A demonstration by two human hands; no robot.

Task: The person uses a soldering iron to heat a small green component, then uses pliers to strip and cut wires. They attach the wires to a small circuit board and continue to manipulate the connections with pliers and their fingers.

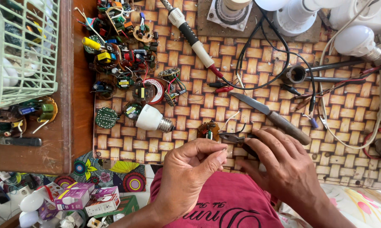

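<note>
On woven-pattern mat point(190, 126), left hand point(190, 173) pinching perhaps a wire, right hand point(283, 164) on pliers point(232, 137).

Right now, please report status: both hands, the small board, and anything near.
Left hand pinching a thin white wire. Right hand flat on dark tool beside small circuit board. Knife and bulb base close by on woven mat.

Bright, even daylight fills the view, with colours vivid and shadows soft and short. White bulbs point(355, 40) along the top edge glare slightly (nearly blown out). The wide lens bends the green basket point(25, 46) at the left edge; the left hand point(190, 173) looks faintly soft
</note>
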